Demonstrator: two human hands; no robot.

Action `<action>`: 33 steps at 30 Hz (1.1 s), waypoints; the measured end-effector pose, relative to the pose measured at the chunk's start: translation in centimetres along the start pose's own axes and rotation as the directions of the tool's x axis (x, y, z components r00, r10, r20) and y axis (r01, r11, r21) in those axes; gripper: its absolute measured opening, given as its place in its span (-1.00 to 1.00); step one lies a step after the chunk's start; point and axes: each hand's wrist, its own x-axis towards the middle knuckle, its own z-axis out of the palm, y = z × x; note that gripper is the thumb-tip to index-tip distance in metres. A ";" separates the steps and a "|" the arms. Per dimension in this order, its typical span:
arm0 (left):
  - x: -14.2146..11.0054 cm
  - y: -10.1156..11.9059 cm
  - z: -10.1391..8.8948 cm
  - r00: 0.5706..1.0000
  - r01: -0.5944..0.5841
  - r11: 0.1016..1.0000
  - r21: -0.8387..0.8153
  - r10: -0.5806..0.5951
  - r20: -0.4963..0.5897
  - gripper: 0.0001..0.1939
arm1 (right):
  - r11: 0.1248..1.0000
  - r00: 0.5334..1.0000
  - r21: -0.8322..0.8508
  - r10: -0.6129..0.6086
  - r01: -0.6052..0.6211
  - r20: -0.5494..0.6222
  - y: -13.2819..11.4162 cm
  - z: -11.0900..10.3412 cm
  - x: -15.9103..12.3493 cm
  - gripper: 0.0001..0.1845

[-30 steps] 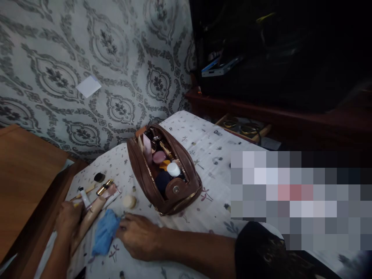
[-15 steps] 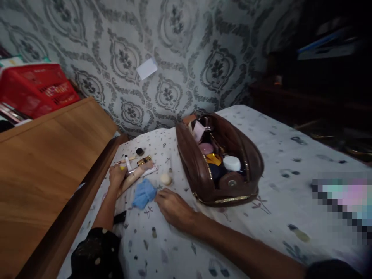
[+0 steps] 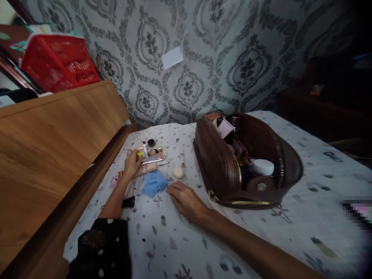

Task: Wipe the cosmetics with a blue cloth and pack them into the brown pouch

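Note:
My left hand (image 3: pixel 132 164) rests closed on a beige tube (image 3: pixel 148 168) among small cosmetics near the wooden board. My right hand (image 3: pixel 186 199) lies flat on the patterned sheet (image 3: pixel 180 240), fingers apart, just right of a crumpled blue cloth (image 3: pixel 154 183) and below a small round cream sponge (image 3: pixel 178 172). A gold lipstick (image 3: pixel 155 151), a small dark jar (image 3: pixel 151 142) and a white tube (image 3: pixel 144 148) lie above the left hand. The open brown leather pouch (image 3: pixel 217 166) stands to the right, holding a white-lidded jar (image 3: pixel 263 166) and other cosmetics.
A wooden headboard (image 3: pixel 52 143) runs along the left with a red basket (image 3: pixel 59 64) behind it. Patterned wallpaper with a white paper note (image 3: pixel 172 57) is behind. Dark furniture stands at the right. A black item (image 3: pixel 128 202) lies by my left forearm.
The view swung left and pulled back, bringing the red basket into sight. Both hands stay by the blue cloth and tubes; the left hand slid slightly up the beige tube.

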 end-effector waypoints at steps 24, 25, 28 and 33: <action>-2.1 6.0 1.5 0.954 -0.278 0.930 -0.241 0.297 0.045 -0.74 | 0.998 0.998 -0.023 0.053 -0.054 -0.030 -0.5 0.0 -0.2 -0.77; -2.0 6.3 1.8 0.954 -0.276 0.931 -0.237 0.295 0.049 -0.75 | 0.998 0.997 -0.012 0.064 -0.065 -0.040 -0.6 0.0 -0.2 -0.77; -2.1 7.2 2.2 0.953 -0.276 0.935 -0.224 0.296 0.060 -0.76 | 0.992 0.988 0.027 0.126 -0.125 -0.087 -0.5 -0.1 -0.1 -0.76; -3.2 9.0 2.3 0.933 -0.341 0.910 -0.236 0.358 0.032 -0.82 | 0.961 0.948 0.096 0.273 -0.260 -0.166 0.1 0.0 0.0 -0.73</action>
